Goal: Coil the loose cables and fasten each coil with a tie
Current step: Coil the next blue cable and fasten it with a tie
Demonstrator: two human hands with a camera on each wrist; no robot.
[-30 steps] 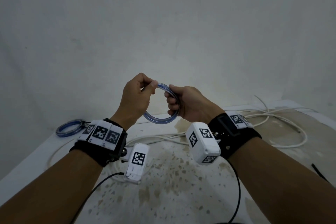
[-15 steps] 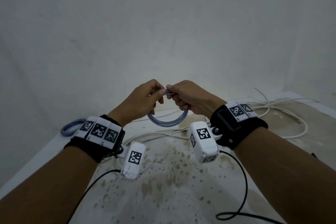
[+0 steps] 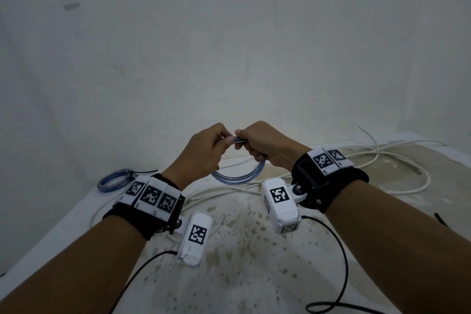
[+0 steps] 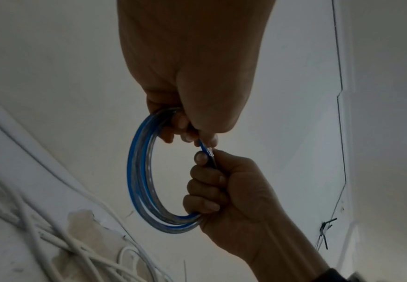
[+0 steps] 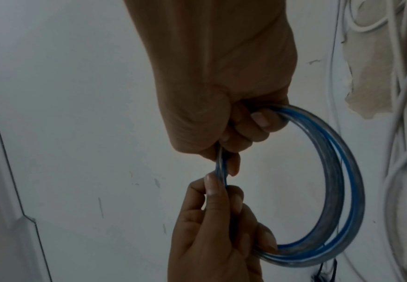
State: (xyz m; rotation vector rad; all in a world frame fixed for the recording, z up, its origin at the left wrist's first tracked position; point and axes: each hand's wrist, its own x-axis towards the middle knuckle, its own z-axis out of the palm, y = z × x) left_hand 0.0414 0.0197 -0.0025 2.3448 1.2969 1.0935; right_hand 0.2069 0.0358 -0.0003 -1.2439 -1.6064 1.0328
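Observation:
I hold a small coil of clear-and-blue cable [image 3: 238, 178] [image 4: 142, 171] [image 5: 337, 181] in the air above the table, between both hands. My left hand [image 3: 204, 153] grips the coil's left side, thumb and forefinger pinching its top. My right hand [image 3: 265, 145] curls round the right side and pinches the top strand right beside the left fingertips. A second blue coil [image 3: 113, 180], with a black tie sticking out, lies at the table's far left. Loose white cables [image 3: 382, 158] sprawl over the far right of the table.
The stained white table [image 3: 242, 262] meets a plain wall behind. More white cable [image 3: 204, 194] runs under my hands. A black lead [image 3: 341, 275] trails from the right wrist camera, and a thin black strip [image 3: 440, 219] lies at the right edge.
The coil has turned from upright facing me to hanging below my hands. Both hands have closed together at the top of the coil, fingertips nearly touching.

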